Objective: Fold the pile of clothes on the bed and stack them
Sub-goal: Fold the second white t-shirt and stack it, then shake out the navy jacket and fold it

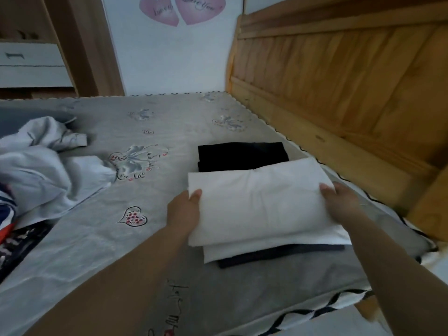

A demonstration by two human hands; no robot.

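Both hands are on the folded white garment point(261, 202), one at each short side. Left hand point(185, 209) grips the left edge, thumb on top of the cloth and the other fingers tucked underneath where I can't see them. Right hand point(339, 202) does the same on the right edge, fingers curled round it.

Going left to right across the bed point(150, 238): at the far left there's the unfolded pile, a rumpled pale grey garment point(48, 166) on top, with a bit of something striped in navy, white and orange point(7, 214) poking out beneath it at the frame edge. Then a stretch of the grey bedsheet with printed hearts and bows. Then the stack, right of centre and close to the wooden headboard point(339, 93). The white piece in the hands sits on top, another white layer point(242, 251) shows just under it at the near side, and a dark navy piece point(278, 255) is at the bottom, sticking out along the near edge. A folded black garment point(242, 155) lies just behind the stack; whether it runs under the white one I can't tell.

Two pink heart stickers point(181, 8) are up on the far wall.
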